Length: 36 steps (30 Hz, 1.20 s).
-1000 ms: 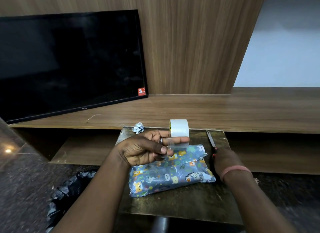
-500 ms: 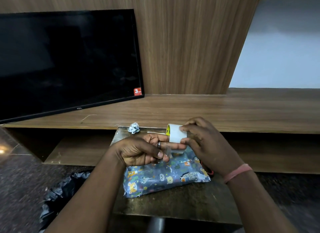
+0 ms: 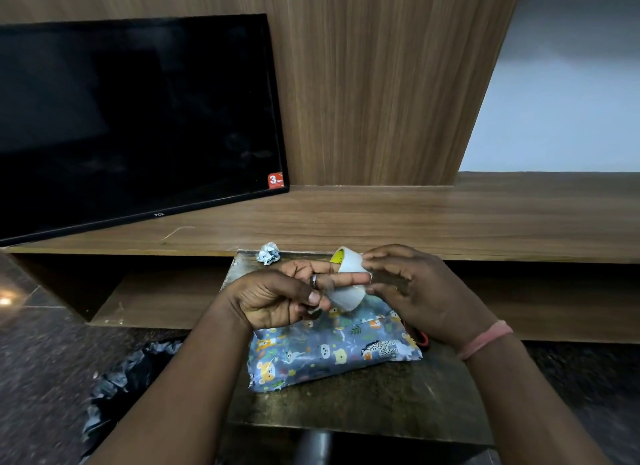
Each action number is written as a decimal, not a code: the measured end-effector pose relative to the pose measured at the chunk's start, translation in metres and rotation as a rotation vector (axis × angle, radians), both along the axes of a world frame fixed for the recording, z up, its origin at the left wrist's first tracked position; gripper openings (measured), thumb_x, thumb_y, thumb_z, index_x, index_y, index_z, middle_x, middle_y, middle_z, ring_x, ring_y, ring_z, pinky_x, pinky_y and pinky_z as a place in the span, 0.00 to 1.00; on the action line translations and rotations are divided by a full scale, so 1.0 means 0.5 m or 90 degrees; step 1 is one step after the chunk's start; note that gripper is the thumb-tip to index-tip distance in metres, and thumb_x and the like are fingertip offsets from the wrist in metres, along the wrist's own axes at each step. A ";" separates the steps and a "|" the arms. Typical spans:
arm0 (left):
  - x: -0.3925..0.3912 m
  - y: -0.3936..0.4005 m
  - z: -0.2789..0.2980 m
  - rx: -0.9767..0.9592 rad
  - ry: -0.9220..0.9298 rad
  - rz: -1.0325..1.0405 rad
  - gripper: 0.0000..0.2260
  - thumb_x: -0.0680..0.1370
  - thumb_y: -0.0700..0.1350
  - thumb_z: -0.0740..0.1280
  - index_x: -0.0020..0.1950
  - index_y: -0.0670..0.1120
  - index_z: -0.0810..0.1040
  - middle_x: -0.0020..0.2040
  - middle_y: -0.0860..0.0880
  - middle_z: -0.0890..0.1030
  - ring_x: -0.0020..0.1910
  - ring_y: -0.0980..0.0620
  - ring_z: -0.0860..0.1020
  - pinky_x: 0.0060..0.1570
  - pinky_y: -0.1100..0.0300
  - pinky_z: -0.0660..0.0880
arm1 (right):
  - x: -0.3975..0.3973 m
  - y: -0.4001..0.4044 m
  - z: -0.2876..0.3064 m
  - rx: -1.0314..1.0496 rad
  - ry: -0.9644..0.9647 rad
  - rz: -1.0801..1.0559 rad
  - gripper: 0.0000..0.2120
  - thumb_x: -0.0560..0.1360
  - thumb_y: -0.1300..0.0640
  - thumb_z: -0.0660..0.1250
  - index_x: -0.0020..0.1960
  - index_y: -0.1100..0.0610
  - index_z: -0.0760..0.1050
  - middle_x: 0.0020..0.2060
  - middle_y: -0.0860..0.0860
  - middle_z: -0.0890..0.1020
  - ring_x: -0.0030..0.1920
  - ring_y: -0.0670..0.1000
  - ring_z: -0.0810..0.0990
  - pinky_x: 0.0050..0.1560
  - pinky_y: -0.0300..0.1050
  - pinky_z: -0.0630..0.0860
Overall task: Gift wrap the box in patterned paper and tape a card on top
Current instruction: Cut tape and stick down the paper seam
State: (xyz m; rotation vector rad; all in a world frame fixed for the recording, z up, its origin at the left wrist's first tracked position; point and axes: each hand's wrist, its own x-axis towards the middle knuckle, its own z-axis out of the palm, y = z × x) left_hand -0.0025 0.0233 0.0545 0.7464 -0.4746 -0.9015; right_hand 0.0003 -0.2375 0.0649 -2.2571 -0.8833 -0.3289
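From the head camera I see a paper ball (image 3: 268, 258) at the bench's (image 3: 363, 400) far edge and a TV (image 3: 138, 118) behind. My left hand (image 3: 277, 296) and right hand (image 3: 420, 296) both grip the tape (image 3: 346, 296) above the wrapped box (image 3: 332, 355) lying on the bench.

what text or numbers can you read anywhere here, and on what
"TCL" – on the bottom bezel of the TV.
"3" – big white digit on the red sticker at the TV's lower right corner; the small word beside it is too blurred to read.
Tape roll: yellow core shows dark marks, too small to read.
Wrapped box: animal pictures only, no words.
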 end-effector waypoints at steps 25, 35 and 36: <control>-0.002 -0.003 0.001 0.003 0.026 0.050 0.26 0.78 0.23 0.56 0.77 0.27 0.59 0.80 0.32 0.58 0.42 0.54 0.78 0.45 0.62 0.78 | -0.011 0.024 -0.006 0.035 -0.080 -0.049 0.06 0.73 0.65 0.74 0.49 0.58 0.85 0.52 0.48 0.85 0.52 0.43 0.81 0.57 0.33 0.75; 0.007 -0.002 -0.011 0.026 0.009 0.042 0.26 0.77 0.25 0.62 0.76 0.30 0.65 0.79 0.33 0.64 0.40 0.58 0.77 0.42 0.65 0.76 | -0.011 0.043 -0.004 -0.072 -0.095 -0.071 0.05 0.74 0.62 0.71 0.45 0.59 0.75 0.49 0.50 0.76 0.47 0.49 0.76 0.45 0.41 0.70; 0.007 -0.003 -0.011 0.035 0.000 0.041 0.26 0.77 0.26 0.63 0.76 0.31 0.67 0.78 0.33 0.65 0.40 0.58 0.76 0.42 0.66 0.75 | -0.012 0.044 -0.003 -0.080 -0.087 -0.080 0.05 0.73 0.61 0.71 0.45 0.58 0.74 0.49 0.50 0.76 0.45 0.49 0.75 0.43 0.40 0.68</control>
